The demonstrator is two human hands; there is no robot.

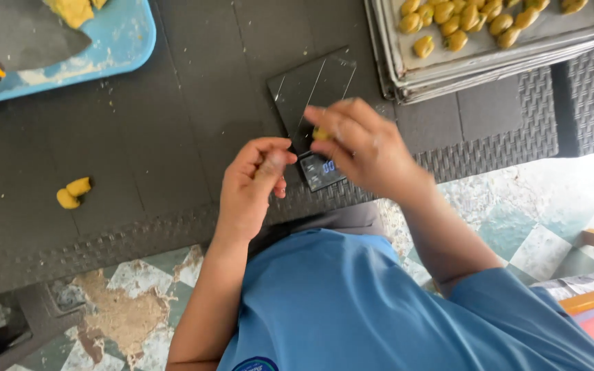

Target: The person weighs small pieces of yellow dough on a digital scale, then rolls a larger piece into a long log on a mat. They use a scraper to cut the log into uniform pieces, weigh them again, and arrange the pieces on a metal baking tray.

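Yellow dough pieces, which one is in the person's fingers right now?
The small yellow dough piece pinched in the right hand, above the black digital scale. The others lie on the grey metal tray or the dark foam mat.

Open dark foam mat [173,124]: passable between blue tray [128,41] at far left and small black scale [314,93]. Obstacles: yellow dough lump [72,193] at left; stacked metal baking trays [476,65] at far right, just beside the scale.

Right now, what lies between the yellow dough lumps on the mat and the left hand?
In the head view, only bare dark foam mat separates the dough lumps from the left hand; nothing else sits there.
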